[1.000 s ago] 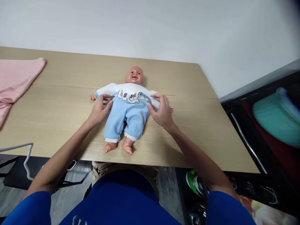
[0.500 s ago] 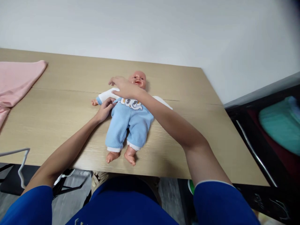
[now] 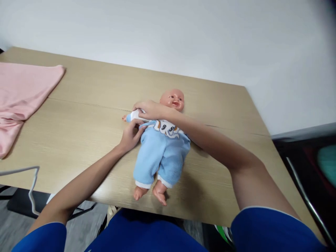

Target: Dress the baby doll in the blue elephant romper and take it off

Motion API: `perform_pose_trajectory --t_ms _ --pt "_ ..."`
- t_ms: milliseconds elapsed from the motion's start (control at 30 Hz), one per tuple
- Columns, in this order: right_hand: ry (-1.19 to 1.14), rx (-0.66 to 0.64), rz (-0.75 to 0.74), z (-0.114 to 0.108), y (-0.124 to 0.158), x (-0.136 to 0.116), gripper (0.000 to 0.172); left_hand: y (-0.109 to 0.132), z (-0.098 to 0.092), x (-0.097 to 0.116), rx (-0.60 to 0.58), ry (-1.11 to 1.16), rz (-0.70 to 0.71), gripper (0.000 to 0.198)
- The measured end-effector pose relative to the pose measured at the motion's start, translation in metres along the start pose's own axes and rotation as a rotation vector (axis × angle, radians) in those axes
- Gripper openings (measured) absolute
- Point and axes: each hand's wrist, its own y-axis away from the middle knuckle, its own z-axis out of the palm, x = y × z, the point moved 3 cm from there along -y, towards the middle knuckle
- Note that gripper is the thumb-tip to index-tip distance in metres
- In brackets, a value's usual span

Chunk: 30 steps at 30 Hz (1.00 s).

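Observation:
A baby doll (image 3: 172, 99) lies face up on the wooden table (image 3: 86, 129), in a white top and light blue dungarees (image 3: 160, 154) with an elephant print on the bib. My left hand (image 3: 131, 134) pinches the blue fabric at the doll's left-side shoulder. My right hand (image 3: 148, 109) reaches across the doll's chest, fingers closed on the white sleeve there. The doll's bare feet point toward the near table edge.
A pink cloth (image 3: 23, 94) lies on the table's far left. A white wire hanger (image 3: 31, 182) sticks out past the near left edge. A dark rack with something teal (image 3: 327, 161) stands to the right. A white wall rises behind the table.
My right hand left the doll's right side and crossed over its chest to the left-side sleeve, closing on it. My left hand stayed at that shoulder. The camera view shifted, so the doll appears lower and further right.

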Motion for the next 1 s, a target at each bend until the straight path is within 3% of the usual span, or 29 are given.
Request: perform_pose_trajectory --t_ms 100,233,333,500,667,800,900,1000 --pt "-0.138 0.100 0.067 -0.002 0.006 -0.001 0.036 0.004 0.000 0.005 -0.059 -0.032 0.106 0.030" --pt "-0.338 0.213 0.144 -0.013 0.014 0.002 0.033 0.008 -0.004 0.003 0.000 -0.078 0.118 0.034" --pt "-0.408 0.217 0.107 -0.020 0.021 0.002 0.031 0.012 -0.008 -0.003 0.087 -0.160 0.095 0.043" --pt "-0.434 0.184 0.004 -0.020 0.029 -0.005 0.027 0.020 -0.007 -0.005 0.360 -0.191 0.091 0.055" --pt "-0.305 0.122 -0.089 -0.015 0.039 -0.017 0.026 0.016 0.002 0.004 0.384 -0.048 0.071 0.045" --pt "-0.127 0.242 -0.048 -0.023 0.060 -0.042 0.026 0.013 0.001 0.006 0.394 -0.046 -0.021 0.044" --pt "-0.114 0.362 0.056 -0.026 0.084 -0.074 0.025 0.011 -0.001 0.009 0.386 -0.004 0.060 0.036" --pt "-0.116 0.413 0.214 -0.021 0.107 -0.101 0.038 0.009 -0.001 0.011 0.357 0.007 0.167 0.032"
